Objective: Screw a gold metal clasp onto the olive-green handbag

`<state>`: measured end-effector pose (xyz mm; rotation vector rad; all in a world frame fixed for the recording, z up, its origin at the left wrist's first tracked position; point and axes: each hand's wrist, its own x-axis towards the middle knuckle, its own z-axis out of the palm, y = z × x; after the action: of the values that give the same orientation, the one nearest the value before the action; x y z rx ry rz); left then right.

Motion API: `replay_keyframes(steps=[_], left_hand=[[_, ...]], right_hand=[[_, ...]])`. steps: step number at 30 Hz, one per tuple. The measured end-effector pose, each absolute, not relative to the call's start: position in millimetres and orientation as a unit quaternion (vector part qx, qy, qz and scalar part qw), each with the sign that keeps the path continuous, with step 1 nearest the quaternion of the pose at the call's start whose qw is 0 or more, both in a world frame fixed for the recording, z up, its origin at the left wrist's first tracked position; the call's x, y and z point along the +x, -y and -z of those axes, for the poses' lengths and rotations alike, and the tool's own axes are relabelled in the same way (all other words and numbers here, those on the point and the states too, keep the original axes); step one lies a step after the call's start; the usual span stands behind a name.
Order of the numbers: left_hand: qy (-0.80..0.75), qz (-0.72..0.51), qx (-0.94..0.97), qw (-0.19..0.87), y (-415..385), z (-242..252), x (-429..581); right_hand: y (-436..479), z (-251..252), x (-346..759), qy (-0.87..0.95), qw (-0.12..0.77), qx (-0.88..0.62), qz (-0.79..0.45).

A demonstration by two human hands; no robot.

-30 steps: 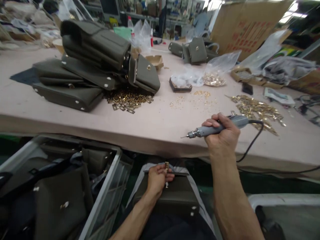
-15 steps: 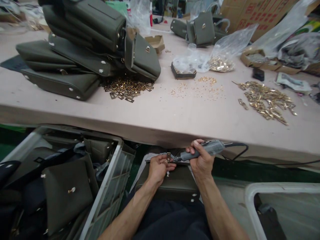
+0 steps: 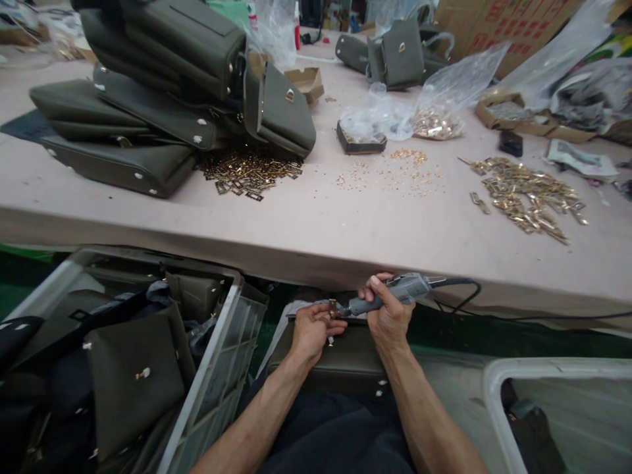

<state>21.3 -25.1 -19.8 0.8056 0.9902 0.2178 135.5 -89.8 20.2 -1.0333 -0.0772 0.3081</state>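
An olive-green handbag lies across my lap, below the table edge. My right hand is wrapped round a grey electric screwdriver, held slantwise with its tip pointing left. The tip is at a small gold metal clasp plate on the bag's far edge. My left hand pinches the clasp plate there, its fingers close beside the screwdriver tip. Whether a screw sits at the tip is too small to make out.
On the table lie stacked olive bags, dark metal fittings, tiny gold screws and gold plates. A crate of bags stands left, a white bin right. The screwdriver's cable trails right.
My right hand has moved the screwdriver slightly left, bringing its tip up to the clasp plate. My left hand stays nearly in place.
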Motion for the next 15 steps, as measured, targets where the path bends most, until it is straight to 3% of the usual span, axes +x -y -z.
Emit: replay_keyframes(steps=[15], left_hand=[[-0.455, -0.105, 0.395, 0.791, 27.4, 24.3, 19.8]], right_hand=[[87.9, -19.8, 134.7, 0.027, 0.858, -0.495, -0.135]])
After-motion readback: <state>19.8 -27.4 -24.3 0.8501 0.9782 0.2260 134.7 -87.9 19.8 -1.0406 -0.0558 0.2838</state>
